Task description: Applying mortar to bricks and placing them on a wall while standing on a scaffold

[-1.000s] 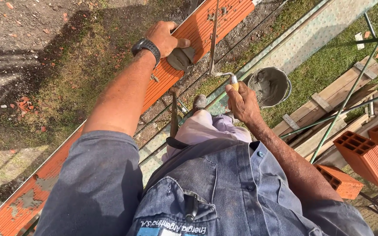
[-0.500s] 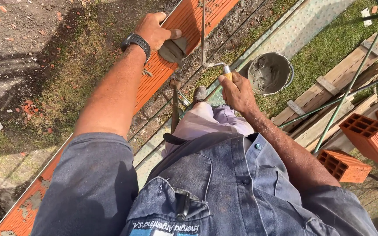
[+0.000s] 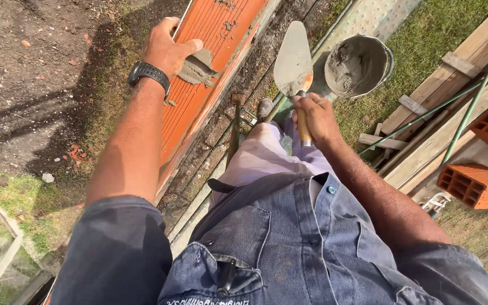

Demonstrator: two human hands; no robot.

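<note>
Gripping the wooden handle, the right hand (image 3: 316, 117) is closed in a fist around the trowel (image 3: 293, 56), centre of the frame. The blade points up-frame, tilted, with its face bare or nearly so; a thin film of mortar cannot be ruled out at this angle. The bucket (image 3: 360, 65) stands just right of the blade, part-filled with grey mortar.

The left hand (image 3: 168, 48), upper left, lies flat on the top of the brick wall (image 3: 199, 107), fingers together, fingertips touching a mortar dab (image 3: 197, 70) on the orange surface. A black watch (image 3: 149, 72) sits on that wrist.

Other items:
- Loose bricks (image 3: 475, 183) at right, well apart from both hands.
- Planks (image 3: 441, 107) on the grass, upper right.
- A hammer (image 3: 235, 121), possibly, standing between wall and legs.

Risks, as judged from this position:
- The mortar dab lies near the wall edge. Pressure from the left fingers could push it over the side, wasting material and soiling the face.
- The trowel tip is close to the bucket rim. A careless swing could strike the rim and tip the bucket.
- The person leans over the wall from above. Weight carried on the left hand could shift a freshly laid brick.
</note>
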